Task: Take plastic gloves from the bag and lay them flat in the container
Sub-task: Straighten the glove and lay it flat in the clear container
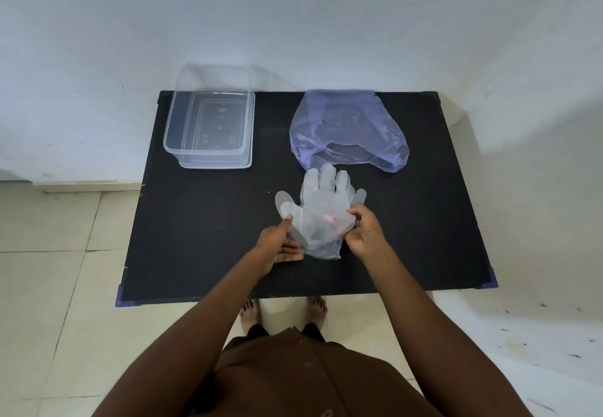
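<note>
Clear plastic gloves (321, 201), a small stack with fingers pointing away from me, are held over the middle of the black table (202, 221). My left hand (277, 243) pinches their left edge near the thumb. My right hand (363, 230) grips their right edge, some fingertips showing through the plastic. A translucent blue bag (346, 129) lies at the back right, its mouth open toward the gloves, with more plastic faintly visible inside. The clear rectangular container (177, 123) stands at the back left with nothing in it.
The container seems to rest on a clear lid (215, 163). A white wall runs along the table's far edge. Tiled floor surrounds the table, and my bare feet (284, 312) stand at its near edge.
</note>
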